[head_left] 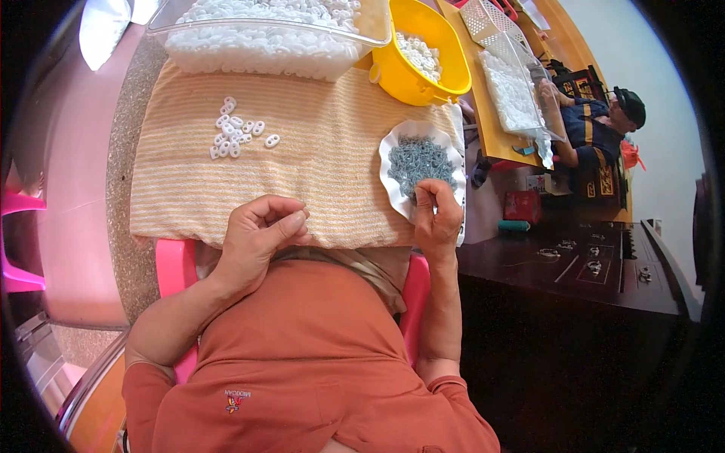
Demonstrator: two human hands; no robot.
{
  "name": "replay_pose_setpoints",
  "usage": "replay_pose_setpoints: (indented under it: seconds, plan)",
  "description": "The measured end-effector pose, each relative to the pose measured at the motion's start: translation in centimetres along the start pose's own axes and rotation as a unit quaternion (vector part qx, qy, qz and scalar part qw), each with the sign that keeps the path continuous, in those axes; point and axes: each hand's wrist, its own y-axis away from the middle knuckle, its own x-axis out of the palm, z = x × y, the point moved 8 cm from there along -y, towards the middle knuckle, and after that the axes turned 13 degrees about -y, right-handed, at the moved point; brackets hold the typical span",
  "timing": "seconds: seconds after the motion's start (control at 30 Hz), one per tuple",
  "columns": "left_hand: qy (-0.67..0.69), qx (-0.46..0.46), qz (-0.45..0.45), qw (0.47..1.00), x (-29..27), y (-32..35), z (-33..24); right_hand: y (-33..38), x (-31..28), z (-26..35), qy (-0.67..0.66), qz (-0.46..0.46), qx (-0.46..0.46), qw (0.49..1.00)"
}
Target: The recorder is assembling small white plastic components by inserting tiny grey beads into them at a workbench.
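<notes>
Metal bits, small and grey, lie heaped in a white scalloped dish at about two o'clock on the striped cloth over the bench, close enough for the right hand to dip in without stretching. That hand rests on the dish's near rim, fingers pinched together at the heap's edge; whether a bit is already between them I cannot tell. The left hand sits at six o'clock, near the body, fingertips curled to the thumb as if pinching something tiny (nothing of it shows). White plastic loops form a loose cluster at ten o'clock, oval, their long axes pointing every way. More fill the clear tub at twelve o'clock and the yellow bowl beside it.
</notes>
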Motion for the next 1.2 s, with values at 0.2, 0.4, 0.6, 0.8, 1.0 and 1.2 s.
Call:
replay_pose_setpoints:
  seconds: [0.2, 0.4, 0.6, 0.8, 1.0, 1.2]
  plan:
    - [-0.002, 0.000, 0.000, 1.000, 0.0, 0.0, 0.0, 0.1, -0.5, 0.1, 0.023, -0.023, 0.006, 0.999]
    - [-0.003, -0.002, -0.001, 1.000, 0.0, -0.1, 0.0, -0.1, -0.7, 0.4, 0.023, -0.029, 0.010, 0.999]
    - [-0.006, -0.003, -0.004, 1.000, -0.1, -0.1, 0.1, -0.6, -0.7, 1.2, 0.002, -0.040, -0.021, 0.999]
    - [0.000, 0.000, -0.001, 1.000, 0.0, -0.1, 0.0, 0.2, -0.1, 0.3, -0.122, -0.023, 0.051, 0.991]
    - [-0.001, 0.000, 0.011, 1.000, 0.1, -0.1, 0.2, 0.4, 3.0, 2.7, -0.269, 0.023, 0.081, 0.960]
    - [-0.009, -0.006, 0.027, 1.000, 0.5, -0.2, 0.3, 1.3, 6.7, 4.2, -0.372, 0.082, 0.165, 0.910]
